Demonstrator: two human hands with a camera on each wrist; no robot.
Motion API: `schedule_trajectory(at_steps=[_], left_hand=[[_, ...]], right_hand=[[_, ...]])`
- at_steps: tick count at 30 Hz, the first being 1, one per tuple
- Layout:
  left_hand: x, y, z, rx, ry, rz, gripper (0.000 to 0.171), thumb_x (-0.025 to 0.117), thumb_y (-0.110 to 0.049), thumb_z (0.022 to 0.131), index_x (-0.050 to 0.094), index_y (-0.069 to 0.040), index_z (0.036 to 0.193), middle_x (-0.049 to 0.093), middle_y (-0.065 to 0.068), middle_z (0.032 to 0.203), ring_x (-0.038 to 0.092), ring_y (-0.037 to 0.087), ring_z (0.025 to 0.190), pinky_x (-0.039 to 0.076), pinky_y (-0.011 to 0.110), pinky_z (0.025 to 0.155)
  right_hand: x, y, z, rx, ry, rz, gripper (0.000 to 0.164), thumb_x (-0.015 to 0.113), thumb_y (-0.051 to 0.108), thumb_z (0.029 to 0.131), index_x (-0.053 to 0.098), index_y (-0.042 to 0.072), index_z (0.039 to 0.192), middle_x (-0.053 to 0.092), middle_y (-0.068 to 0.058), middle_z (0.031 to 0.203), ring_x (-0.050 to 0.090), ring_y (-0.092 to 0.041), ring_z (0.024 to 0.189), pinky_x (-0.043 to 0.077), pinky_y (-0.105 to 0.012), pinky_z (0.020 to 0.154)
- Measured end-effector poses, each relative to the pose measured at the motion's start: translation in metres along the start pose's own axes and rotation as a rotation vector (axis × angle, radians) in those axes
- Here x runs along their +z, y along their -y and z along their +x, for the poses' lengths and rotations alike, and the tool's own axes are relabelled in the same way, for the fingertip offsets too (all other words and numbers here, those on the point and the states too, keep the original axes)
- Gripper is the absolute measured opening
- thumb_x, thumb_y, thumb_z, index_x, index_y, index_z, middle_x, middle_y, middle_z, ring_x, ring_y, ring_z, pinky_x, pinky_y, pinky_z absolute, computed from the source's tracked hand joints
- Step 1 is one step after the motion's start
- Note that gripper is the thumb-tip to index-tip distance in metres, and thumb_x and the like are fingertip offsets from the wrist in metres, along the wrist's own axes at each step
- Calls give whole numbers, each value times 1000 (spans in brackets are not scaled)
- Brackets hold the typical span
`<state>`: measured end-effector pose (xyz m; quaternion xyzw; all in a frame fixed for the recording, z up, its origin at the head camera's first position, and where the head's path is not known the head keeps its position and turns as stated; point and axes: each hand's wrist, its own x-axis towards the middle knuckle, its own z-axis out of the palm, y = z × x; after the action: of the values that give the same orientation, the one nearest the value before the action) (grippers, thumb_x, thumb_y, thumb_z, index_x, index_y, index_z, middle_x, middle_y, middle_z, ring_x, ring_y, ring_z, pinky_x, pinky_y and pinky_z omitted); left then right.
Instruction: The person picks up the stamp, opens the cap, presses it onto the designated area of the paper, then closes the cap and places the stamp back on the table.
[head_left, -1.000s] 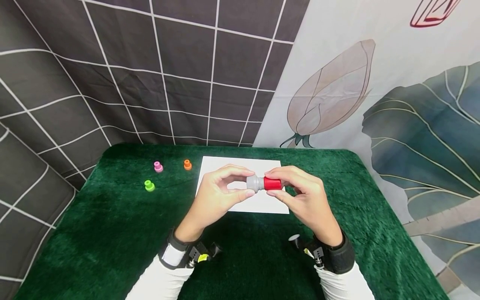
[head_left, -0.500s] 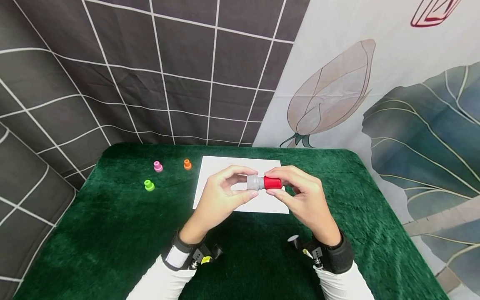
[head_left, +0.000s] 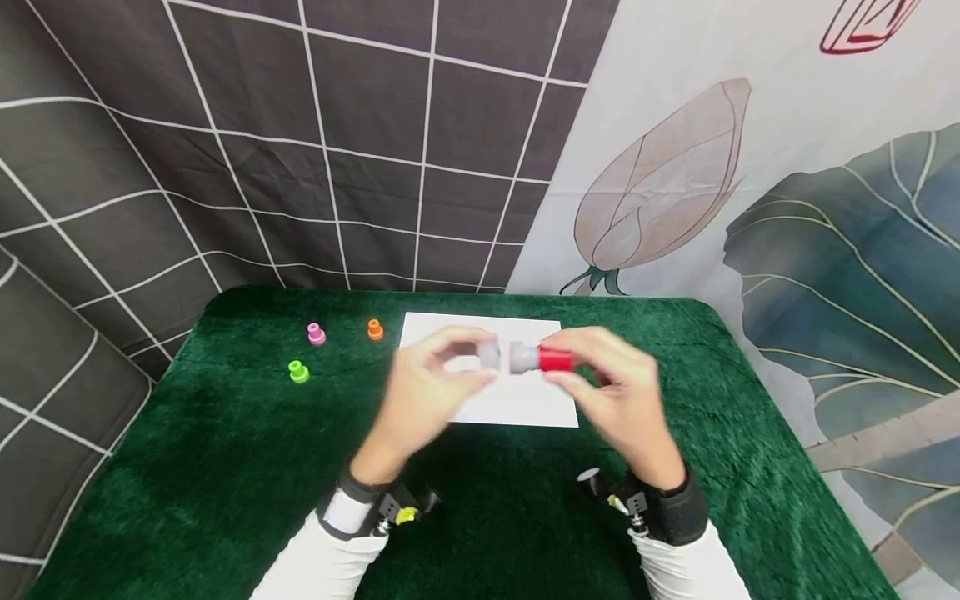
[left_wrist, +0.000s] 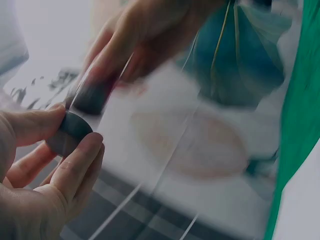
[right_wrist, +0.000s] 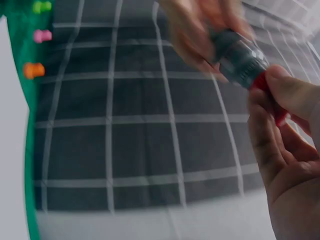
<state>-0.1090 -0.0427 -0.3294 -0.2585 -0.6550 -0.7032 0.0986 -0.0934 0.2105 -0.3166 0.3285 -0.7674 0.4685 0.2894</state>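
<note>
My left hand (head_left: 423,387) pinches a small grey cap (head_left: 489,357) between thumb and fingers, blurred by motion. Facing it, my right hand (head_left: 615,387) grips the red end of a short red-and-grey cylinder (head_left: 556,358), its grey end pointing left. A narrow gap shows between the cap and that grey end in the head view. From the left wrist, the cap (left_wrist: 72,131) appears as a dark round disc held at the fingertips. In the right wrist view the red part (right_wrist: 260,82) is mostly covered by my thumb and fingers.
A white sheet of paper (head_left: 517,400) lies on the green cloth (head_left: 225,467) beneath both hands. To the left stand three small peg-shaped pieces: pink (head_left: 317,333), orange (head_left: 375,329) and green (head_left: 298,371). A grid-patterned curtain (head_left: 375,167) hangs behind.
The grey cap has come apart from the red-and-grey cylinder. My left hand has moved slightly left with the cap, my right hand slightly right with the cylinder.
</note>
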Motion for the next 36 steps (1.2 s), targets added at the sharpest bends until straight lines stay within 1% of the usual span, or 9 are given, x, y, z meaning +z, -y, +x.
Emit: schedule_trajectory(at_steps=[3, 5, 11, 16, 22, 26, 29, 32, 36], left_hand=[[-21, -3, 3, 21, -139, 71, 35, 80, 11, 82, 74, 1, 115, 74, 16, 116, 71, 20, 103, 63, 28, 89], [-32, -6, 4, 23, -189, 70, 37, 79, 14, 81, 74, 3, 115, 74, 18, 117, 71, 23, 103, 62, 30, 91], [-42, -11, 4, 4, -150, 67, 38, 81, 9, 82, 72, 4, 119, 73, 17, 121, 71, 24, 106, 62, 35, 91], [-44, -15, 4, 36, -163, 66, 38, 80, 13, 81, 72, 6, 117, 74, 14, 119, 72, 24, 104, 62, 33, 90], [-45, -16, 4, 70, -151, 48, 39, 78, 17, 79, 72, 6, 116, 75, 9, 118, 72, 24, 103, 63, 34, 88], [-45, -16, 4, 64, -140, 56, 40, 79, 16, 80, 72, 5, 117, 74, 13, 119, 71, 23, 103, 62, 33, 89], [-45, -16, 4, 52, -138, 62, 40, 79, 16, 80, 72, 5, 118, 73, 16, 120, 71, 23, 104, 63, 33, 89], [-46, -17, 4, 54, -140, 67, 40, 79, 16, 79, 72, 5, 118, 73, 15, 120, 71, 22, 103, 63, 33, 89], [-47, -17, 4, 64, -155, 68, 40, 79, 17, 79, 72, 6, 117, 74, 11, 119, 71, 21, 102, 63, 31, 88]], right_hand=[[-16, -2, -3, 25, -69, -60, 33, 85, -3, 79, 78, 1, 111, 74, -10, 105, 54, -5, 75, 32, -17, 48], [-25, -4, -4, 49, -75, -92, 35, 85, -5, 79, 77, 1, 112, 74, -9, 106, 54, -5, 75, 33, -17, 49], [-30, -8, -2, 97, -52, -151, 43, 85, -12, 74, 78, 5, 114, 74, -7, 106, 57, -6, 77, 36, -17, 51], [-30, -12, -2, 105, -50, -206, 46, 86, -12, 73, 79, 8, 113, 74, -7, 104, 57, -4, 78, 35, -17, 52], [-26, -25, -3, 113, 6, -317, 43, 87, -5, 76, 78, 11, 115, 75, -5, 106, 58, -5, 82, 41, -14, 63], [-23, -44, -6, 117, 39, -381, 39, 86, 0, 80, 77, 13, 116, 74, -4, 106, 59, -7, 81, 45, -11, 69], [-20, -59, -8, 143, 75, -421, 37, 85, 3, 83, 76, 13, 117, 74, -4, 108, 60, -8, 82, 52, -16, 72], [-17, -71, -9, 162, 122, -457, 35, 84, 6, 85, 75, 12, 119, 73, -5, 111, 61, -11, 83, 57, -27, 71], [-14, -88, -7, 173, 200, -492, 34, 81, 8, 88, 74, 10, 121, 72, -8, 114, 61, -16, 85, 57, -36, 69]])
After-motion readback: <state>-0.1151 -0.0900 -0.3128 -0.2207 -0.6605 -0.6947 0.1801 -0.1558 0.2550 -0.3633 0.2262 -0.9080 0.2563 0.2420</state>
